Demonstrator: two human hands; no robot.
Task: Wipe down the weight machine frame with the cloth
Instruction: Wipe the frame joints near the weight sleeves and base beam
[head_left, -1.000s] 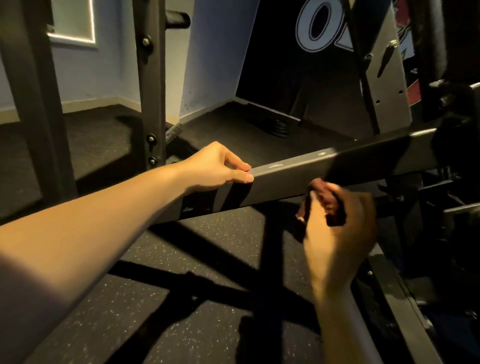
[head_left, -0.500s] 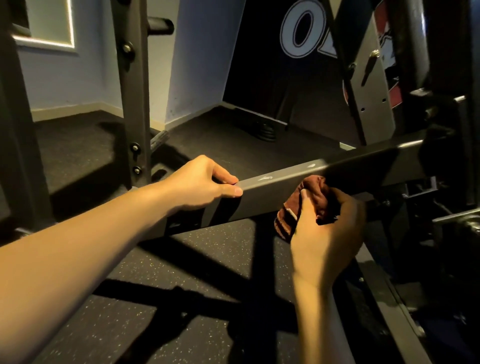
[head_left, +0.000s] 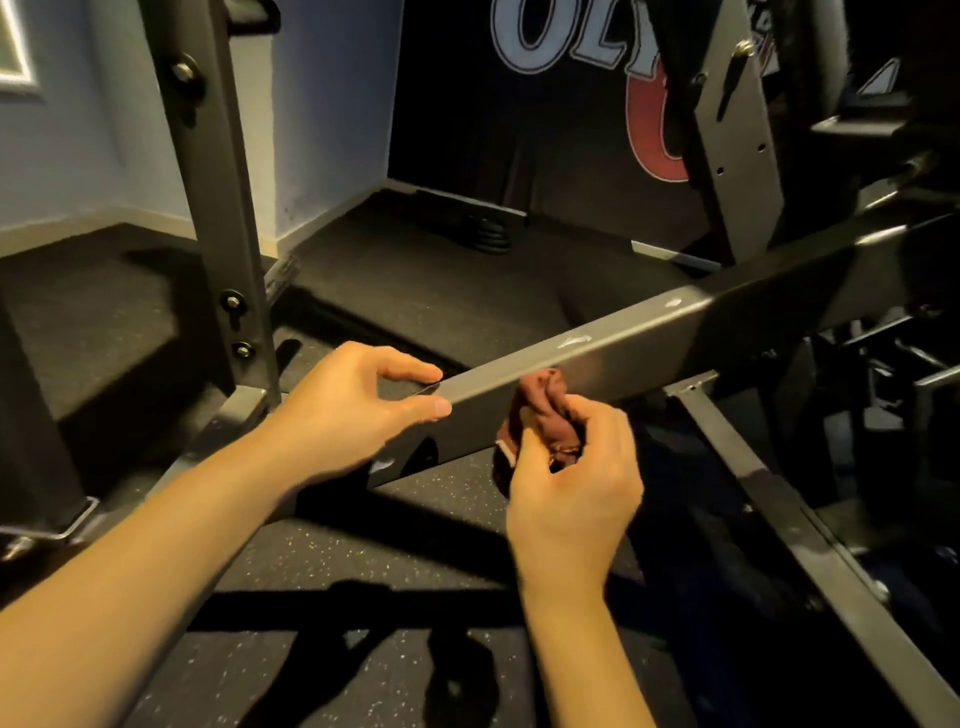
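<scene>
I'm gripping the slanted frame bar (head_left: 649, 338) with my left hand (head_left: 353, 415), thumb on its near face, fingers curling over the top. Just right of it, my right hand (head_left: 571, 488) is bunching the dark red cloth (head_left: 543, 405) and pressing it against the bar's near face; an upright post (head_left: 218, 208) is standing beyond my left hand
</scene>
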